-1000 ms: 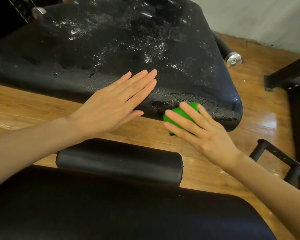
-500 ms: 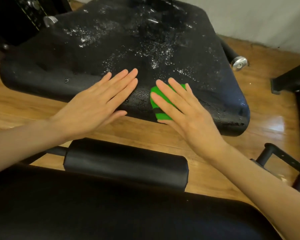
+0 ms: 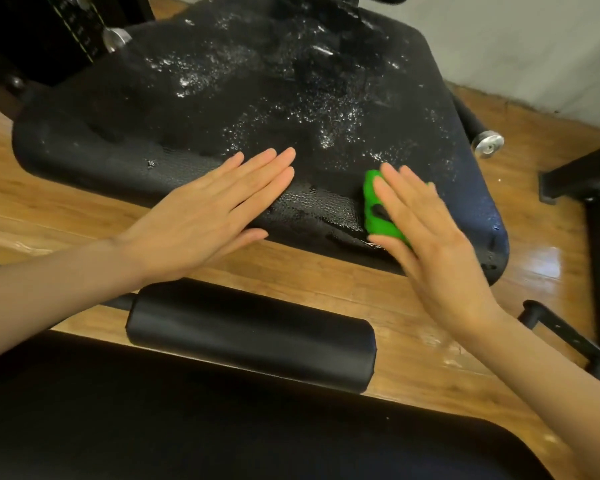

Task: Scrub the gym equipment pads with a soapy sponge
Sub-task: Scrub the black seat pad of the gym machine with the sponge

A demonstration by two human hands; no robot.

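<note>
1. Head view: my left hand [image 3: 201, 220] lies flat on the near edge of the wet seat pad [image 3: 243, 109], fingers [image 3: 257, 174] straight and together, pointing to 2 o'clock.
2. My right hand [image 3: 430, 237] presses the green sponge [image 3: 374, 206] onto the pad's near-right edge, fingers straight, slightly apart, pointing to 11 o'clock.
3. Sponge sits at 3 o'clock from my left hand, apart from it.
4. Suds and droplets cover the pad's middle.
5. Roller pad [image 3: 250, 337] at 6 o'clock, dry, over the wooden floor [image 3: 413, 355].
</note>
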